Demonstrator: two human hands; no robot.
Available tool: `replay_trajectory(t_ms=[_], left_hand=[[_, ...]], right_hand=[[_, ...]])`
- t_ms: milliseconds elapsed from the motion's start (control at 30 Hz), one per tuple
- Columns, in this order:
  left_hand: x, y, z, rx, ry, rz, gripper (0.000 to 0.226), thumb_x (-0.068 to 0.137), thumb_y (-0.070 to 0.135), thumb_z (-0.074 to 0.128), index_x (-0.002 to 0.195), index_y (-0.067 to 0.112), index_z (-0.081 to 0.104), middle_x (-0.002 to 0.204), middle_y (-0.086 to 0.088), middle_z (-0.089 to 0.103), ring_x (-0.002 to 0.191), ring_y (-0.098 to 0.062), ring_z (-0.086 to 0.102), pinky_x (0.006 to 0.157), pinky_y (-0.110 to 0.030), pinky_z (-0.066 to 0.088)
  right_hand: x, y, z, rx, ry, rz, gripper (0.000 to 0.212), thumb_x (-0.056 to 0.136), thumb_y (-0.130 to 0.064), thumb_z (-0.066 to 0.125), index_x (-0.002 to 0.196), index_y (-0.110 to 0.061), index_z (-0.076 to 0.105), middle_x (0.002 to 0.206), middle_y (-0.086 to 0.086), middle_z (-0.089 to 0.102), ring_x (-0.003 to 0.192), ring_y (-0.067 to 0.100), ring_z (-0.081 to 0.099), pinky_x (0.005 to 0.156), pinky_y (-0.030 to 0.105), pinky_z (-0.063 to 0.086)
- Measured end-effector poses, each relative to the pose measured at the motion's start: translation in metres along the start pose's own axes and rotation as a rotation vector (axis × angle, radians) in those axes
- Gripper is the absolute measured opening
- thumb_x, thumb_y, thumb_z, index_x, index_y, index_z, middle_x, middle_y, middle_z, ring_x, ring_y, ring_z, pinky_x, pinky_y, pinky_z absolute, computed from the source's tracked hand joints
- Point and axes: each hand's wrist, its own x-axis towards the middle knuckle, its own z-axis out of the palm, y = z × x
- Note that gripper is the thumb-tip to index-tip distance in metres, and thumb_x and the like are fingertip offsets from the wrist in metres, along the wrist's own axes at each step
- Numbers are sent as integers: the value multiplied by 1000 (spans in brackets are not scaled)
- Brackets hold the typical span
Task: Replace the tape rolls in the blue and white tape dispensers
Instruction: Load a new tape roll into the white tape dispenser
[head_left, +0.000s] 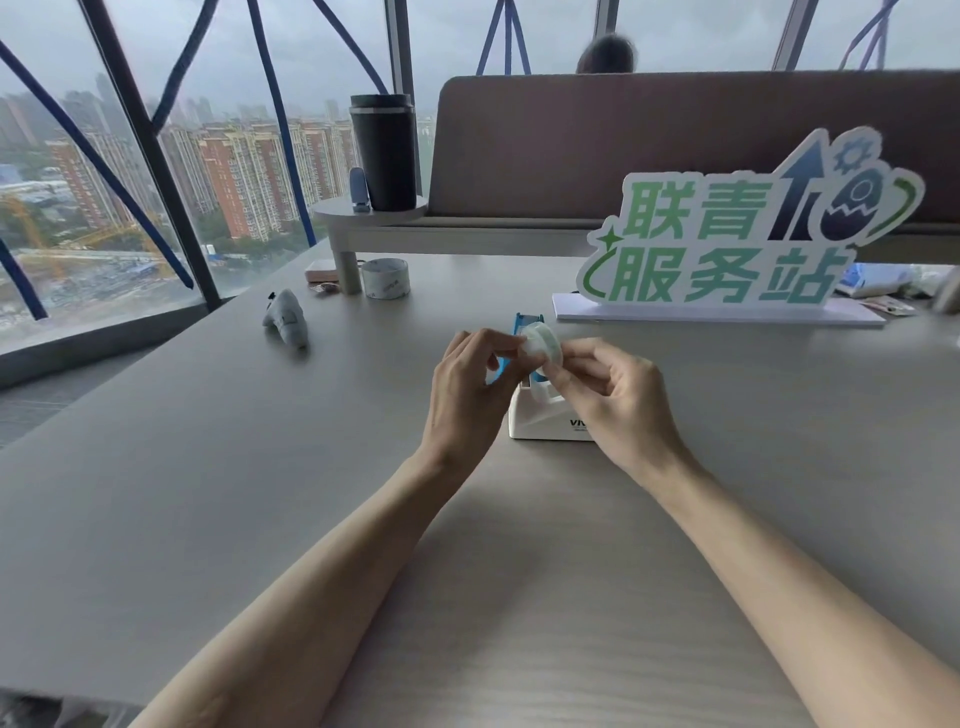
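A clear tape roll is held up between both hands above the dispensers. My left hand pinches its left edge with thumb and fingertips. My right hand grips its right side. Directly below stands the white tape dispenser, partly hidden by my right hand. Behind the roll a blue tape dispenser shows only its upper edge, with a blue strip visible beside my left thumb. A second, wider tape roll stands on the table at the back.
A green and white sign on a white base stands at the back right. A small grey plush toy lies at the left. A black tumbler sits on a raised shelf. Windows run along the left edge.
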Motion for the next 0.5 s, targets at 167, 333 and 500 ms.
replay_trajectory(t_ms=[167,333,500], left_hand=[[4,3,-3,-96,-40,-76,16,80,14,75,81,23,62,74,12,57,66,-15,52,62,-27,43],[3,8,-1,-156,-121,-140,12,80,19,75,87,17,65,82,3,65,71,-9,55,66,-31,47],[8,6,-4,-210,-270,-186,34,86,26,69,118,19,60,107,5,66,83,-8,58,73,-24,49]], right_hand=[[4,-1,-1,29,-14,-2,15,88,-17,67,100,-8,68,93,2,76,87,10,72,77,22,53],[4,-2,-6,76,15,37,11,90,-18,65,97,-10,69,87,-4,74,80,2,69,74,15,49],[5,-2,-10,73,1,63,12,89,-22,66,98,-15,70,92,1,76,86,12,70,85,34,55]])
